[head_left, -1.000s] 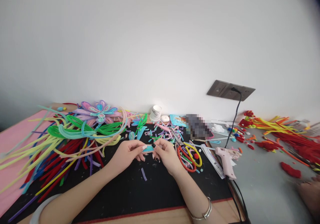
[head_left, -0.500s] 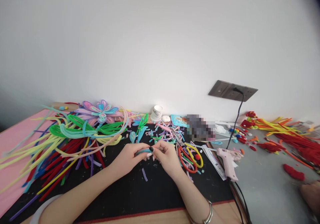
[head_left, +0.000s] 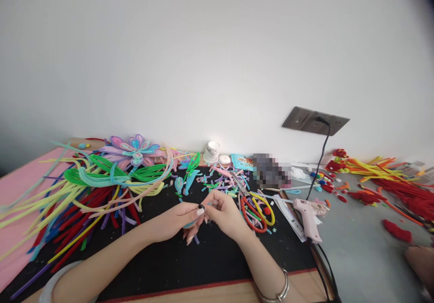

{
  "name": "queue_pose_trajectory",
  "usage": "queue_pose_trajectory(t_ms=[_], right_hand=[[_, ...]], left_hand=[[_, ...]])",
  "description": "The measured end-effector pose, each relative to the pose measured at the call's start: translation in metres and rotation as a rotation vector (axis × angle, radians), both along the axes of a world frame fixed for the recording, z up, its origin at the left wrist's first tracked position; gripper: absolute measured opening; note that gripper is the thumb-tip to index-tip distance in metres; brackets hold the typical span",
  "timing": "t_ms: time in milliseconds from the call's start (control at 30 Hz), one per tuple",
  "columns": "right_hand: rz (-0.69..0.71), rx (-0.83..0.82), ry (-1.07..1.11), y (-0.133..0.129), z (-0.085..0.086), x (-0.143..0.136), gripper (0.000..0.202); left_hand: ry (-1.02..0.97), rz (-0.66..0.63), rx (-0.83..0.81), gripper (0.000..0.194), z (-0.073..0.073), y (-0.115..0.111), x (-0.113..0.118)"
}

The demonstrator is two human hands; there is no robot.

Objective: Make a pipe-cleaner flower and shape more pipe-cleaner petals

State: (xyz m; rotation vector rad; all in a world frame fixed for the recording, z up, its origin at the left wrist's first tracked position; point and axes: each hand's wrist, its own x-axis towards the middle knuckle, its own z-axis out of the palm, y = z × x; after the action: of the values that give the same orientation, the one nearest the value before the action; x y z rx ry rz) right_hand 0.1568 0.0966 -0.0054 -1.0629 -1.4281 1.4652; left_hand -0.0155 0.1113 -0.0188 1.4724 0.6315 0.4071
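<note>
Leftmost, a pink sheet (head_left: 13,273) runs out of view, half buried under a pile of pipe cleaners (head_left: 84,219) whose lower layers cannot be sorted out. Green loops (head_left: 151,172) lie over the pile, partly covering a petalled flower (head_left: 136,154). Near the middle, above the black mat (head_left: 162,267), the left hand (head_left: 178,219) curls closed around a turquoise piece (head_left: 190,225), mostly concealed by the fingers. Touching it, the right hand (head_left: 222,210) pinches the piece's other end, thumb against finger; the exact contact is hidden. Beyond lie scissors (head_left: 241,186), a pixelated dark patch (head_left: 273,172) and a pink glue gun (head_left: 308,221). Another person's hand (head_left: 422,262), blurred, is cut off at the right edge.
</note>
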Motion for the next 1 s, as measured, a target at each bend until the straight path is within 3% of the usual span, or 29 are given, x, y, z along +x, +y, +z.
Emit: queue_pose_trajectory(t_ms=[133,300,500,633,800,1000], right_hand=[[-0.006,-0.071,0.023,0.001,-0.002,-0.001,0.016],[-0.015,-0.048,0.004,0.002,-0.005,0.0,0.017],[0.011,0.023,-0.027,0.0,-0.001,0.003,0.011],[0.035,0.031,-0.051,-0.001,-0.001,0.004,0.01],[0.056,0.03,-0.036,0.001,-0.004,0.005,0.017],[0.065,0.031,-0.02,0.0,0.0,0.003,0.022]], left_hand=[[0.045,0.052,0.03,0.036,-0.005,0.0,0.001],[0.05,0.09,0.036,0.039,-0.007,-0.001,0.002],[0.001,-0.002,-0.063,0.039,0.004,-0.002,0.002],[-0.025,-0.041,-0.128,0.039,0.003,-0.001,0.001],[-0.038,0.021,-0.095,0.041,-0.001,-0.001,0.002],[-0.036,0.058,-0.123,0.042,0.004,-0.001,0.004]])
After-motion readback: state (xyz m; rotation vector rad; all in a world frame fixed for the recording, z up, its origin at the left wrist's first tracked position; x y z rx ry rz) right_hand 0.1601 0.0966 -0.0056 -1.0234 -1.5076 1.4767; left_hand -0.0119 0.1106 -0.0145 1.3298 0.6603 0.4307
